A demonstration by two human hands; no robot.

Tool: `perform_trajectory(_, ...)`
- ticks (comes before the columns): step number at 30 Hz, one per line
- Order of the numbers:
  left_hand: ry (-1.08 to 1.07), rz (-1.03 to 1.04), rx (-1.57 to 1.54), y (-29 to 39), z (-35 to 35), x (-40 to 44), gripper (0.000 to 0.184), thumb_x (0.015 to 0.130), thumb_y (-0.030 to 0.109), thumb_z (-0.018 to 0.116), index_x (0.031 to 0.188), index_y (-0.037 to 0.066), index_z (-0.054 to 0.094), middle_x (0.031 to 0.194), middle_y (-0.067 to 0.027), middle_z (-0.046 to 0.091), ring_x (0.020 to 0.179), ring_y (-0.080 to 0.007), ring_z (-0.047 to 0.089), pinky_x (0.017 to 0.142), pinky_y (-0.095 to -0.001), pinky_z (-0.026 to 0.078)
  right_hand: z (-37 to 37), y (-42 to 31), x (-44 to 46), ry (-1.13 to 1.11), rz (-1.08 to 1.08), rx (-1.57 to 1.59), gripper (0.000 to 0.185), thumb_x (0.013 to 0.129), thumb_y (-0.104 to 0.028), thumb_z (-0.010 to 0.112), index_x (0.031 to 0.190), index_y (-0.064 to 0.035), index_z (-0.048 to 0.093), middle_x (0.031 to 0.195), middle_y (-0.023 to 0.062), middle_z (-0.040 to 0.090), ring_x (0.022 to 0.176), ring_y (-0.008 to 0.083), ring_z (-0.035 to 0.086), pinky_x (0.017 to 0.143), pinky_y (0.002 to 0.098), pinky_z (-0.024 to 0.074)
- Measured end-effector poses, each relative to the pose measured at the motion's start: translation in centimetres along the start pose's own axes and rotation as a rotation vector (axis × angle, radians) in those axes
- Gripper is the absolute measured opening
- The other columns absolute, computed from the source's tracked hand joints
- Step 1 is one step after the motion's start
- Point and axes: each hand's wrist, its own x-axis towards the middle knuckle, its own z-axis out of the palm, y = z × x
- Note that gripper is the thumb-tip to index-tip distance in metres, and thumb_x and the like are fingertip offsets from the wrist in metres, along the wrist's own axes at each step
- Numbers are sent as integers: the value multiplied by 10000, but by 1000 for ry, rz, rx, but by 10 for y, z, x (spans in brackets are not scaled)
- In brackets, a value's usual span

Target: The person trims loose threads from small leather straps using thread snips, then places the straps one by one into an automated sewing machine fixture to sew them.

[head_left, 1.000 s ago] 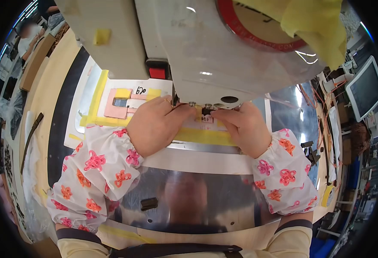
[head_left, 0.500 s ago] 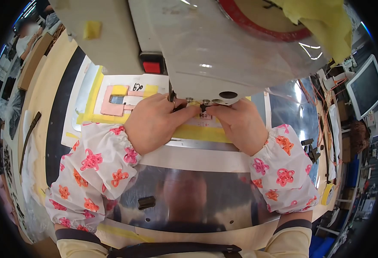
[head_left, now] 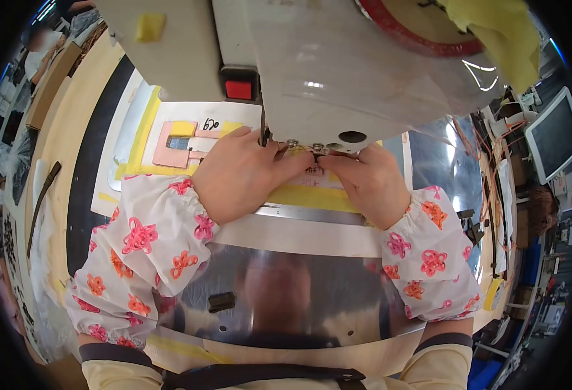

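Left hand (head_left: 247,175) and right hand (head_left: 372,184) have drawn fingertips closer together at small dark piece (head_left: 316,158), beneath machine head (head_left: 338,97), beyond yellow tape strip (head_left: 312,197). Less of piece shows than moment earlier; suggests fine positioning in progress. Pinch of either hand: cannot tell, contact faces hidden. Printed marks (head_left: 314,170) beside fingertips: too small to read. Top of machine head: cut off by frame.

The monitor (head_left: 554,135) stands right of the machine (head_left: 331,71).
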Motion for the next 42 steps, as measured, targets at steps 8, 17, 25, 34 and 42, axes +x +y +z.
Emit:
perform_trajectory(8, 127, -104, -138, -1, 8, -11, 323, 705, 55, 577, 1023, 102, 615, 893, -52, 607, 772, -221, 561, 646, -346, 438, 2, 2, -2, -8, -24, 17, 215, 586, 37, 611, 782, -44, 641, 792, 66, 551, 843, 255, 564, 710, 344, 501)
perform_trajectory(17, 12, -39, 71, 4, -4, -8, 353, 696, 80, 581, 1048, 74, 619, 933, -20, 614, 791, -191, 545, 681, -308, 419, 1, 0, 0, -37, -11, 7, 169, 606, 29, 604, 759, -37, 631, 780, 71, 545, 819, 257, 555, 714, 342, 497)
perform_trajectory(25, -10, -40, 57, -6, -1, -7, 373, 705, 63, 572, 1073, 94, 621, 909, -31, 615, 821, -205, 545, 690, -322, 409, 2, 7, 5, -33, -45, 24, 175, 625, 2, 605, 791, -35, 648, 816, 86, 599, 813, 263, 554, 725, 353, 492)
perform_trajectory(34, -76, -70, 24, -3, -2, -9, 376, 723, 59, 558, 1094, 86, 613, 869, -41, 602, 788, -206, 531, 670, -332, 404, 2, 4, 1, -59, -29, -19, 138, 632, -2, 599, 763, -39, 624, 825, 76, 567, 836, 261, 549, 740, 337, 490)
perform_trajectory(42, -57, -63, -14, -8, -4, -7, 387, 714, 33, 551, 1094, 77, 608, 975, -75, 598, 865, -243, 555, 687, -350, 429, 6, 11, 3, -57, -16, -10, 179, 622, 13, 598, 784, -49, 643, 828, 67, 573, 834, 252, 553, 736, 336, 490)
